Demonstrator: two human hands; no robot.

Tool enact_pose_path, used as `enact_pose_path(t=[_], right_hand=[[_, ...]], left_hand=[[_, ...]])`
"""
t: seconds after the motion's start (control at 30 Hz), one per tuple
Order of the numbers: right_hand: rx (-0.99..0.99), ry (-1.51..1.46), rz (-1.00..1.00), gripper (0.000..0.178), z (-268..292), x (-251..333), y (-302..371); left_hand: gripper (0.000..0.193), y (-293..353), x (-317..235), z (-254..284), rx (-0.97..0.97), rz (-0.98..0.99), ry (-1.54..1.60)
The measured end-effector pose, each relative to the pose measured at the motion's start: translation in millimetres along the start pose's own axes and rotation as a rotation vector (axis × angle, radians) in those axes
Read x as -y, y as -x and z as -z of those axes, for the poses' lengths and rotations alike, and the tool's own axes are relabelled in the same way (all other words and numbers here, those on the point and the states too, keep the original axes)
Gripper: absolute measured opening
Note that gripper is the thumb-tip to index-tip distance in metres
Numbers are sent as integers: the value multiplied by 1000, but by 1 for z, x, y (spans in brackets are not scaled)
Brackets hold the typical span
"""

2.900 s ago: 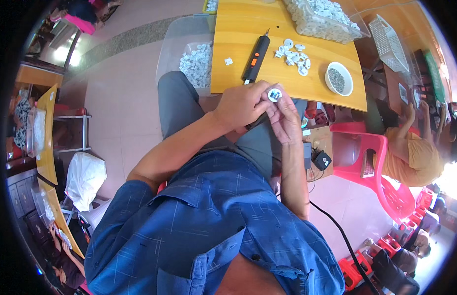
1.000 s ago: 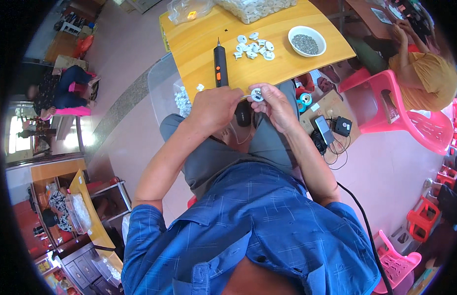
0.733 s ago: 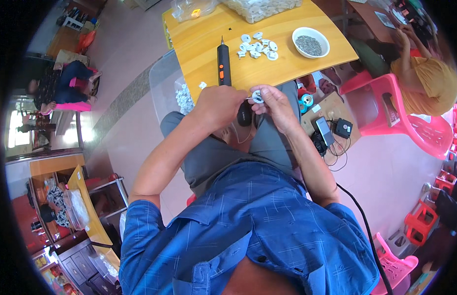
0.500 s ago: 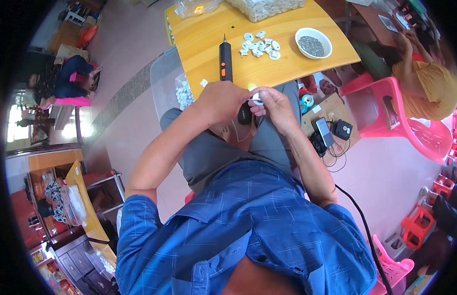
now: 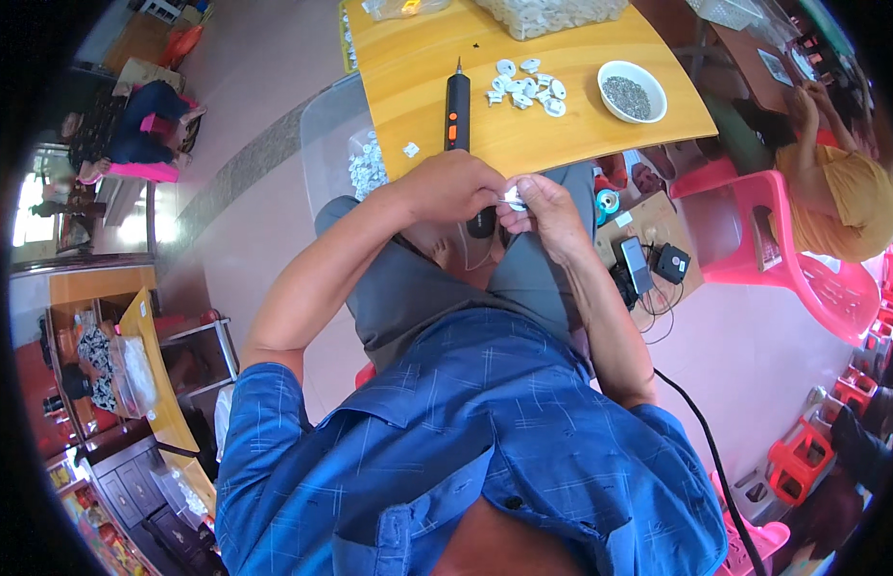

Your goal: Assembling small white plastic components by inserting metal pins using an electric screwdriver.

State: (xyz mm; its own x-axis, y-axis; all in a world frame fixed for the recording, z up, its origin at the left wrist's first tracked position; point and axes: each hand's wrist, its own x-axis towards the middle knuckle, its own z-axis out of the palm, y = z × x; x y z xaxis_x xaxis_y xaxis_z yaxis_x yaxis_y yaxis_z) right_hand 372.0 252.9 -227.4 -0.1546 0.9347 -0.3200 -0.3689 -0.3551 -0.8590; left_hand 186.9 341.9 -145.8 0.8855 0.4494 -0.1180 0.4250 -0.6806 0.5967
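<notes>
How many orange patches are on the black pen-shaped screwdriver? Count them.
2: the upper patch, nearer the tip, and the lower patch, nearer the left hand. Any underneath the tool would be hidden.

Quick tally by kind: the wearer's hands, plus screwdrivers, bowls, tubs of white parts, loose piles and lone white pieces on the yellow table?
Left hand and right hand: 2
Screwdriver: 1
Bowl: 1
Tub of white parts, cut off by the picture's edge: 1
Pile of white parts, too overlapped to count: 1
Lone white piece: 1
Total: 7
</notes>
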Motion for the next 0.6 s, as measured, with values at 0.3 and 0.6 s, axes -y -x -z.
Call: enact_pose_path(t=[0.3, 0.6], right_hand=[[14, -180, -24, 32, 3, -7, -3], [22, -376, 23, 32, 7, -3, -5]], left_hand=[[13, 1, -11, -4, -52, 68, -88], [13, 9, -24, 5, -92, 227, -362]])
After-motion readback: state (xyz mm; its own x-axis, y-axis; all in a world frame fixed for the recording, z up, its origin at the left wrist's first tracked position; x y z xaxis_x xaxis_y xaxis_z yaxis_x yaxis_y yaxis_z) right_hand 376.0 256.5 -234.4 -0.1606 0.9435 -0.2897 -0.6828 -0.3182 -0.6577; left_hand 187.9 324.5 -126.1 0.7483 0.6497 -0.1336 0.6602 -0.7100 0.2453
